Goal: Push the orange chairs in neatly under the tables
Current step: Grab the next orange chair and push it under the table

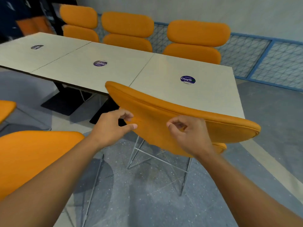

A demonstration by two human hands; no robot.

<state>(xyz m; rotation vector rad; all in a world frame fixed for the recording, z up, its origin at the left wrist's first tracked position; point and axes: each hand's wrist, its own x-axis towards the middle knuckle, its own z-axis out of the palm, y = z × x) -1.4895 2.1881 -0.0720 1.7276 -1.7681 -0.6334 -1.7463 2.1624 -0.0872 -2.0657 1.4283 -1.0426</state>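
Nearest sticker, round, purple, on tabletop ahead of me, reads "ClayGo". Middle sticker same kind, lettering blurred. Far sticker, off to my left, too smeared to read. Blue-framed mesh fence runs behind, from centre out to my right, against pale grey wall. Grey speckled floor below me; pale curved band crosses it at right. Dark blurred corner upper left, contents unclear.

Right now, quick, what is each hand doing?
Left hand: fingers curled at the edge of the orange chair; grip cannot be told.
Right hand: closed, fingers curled, holding nothing.
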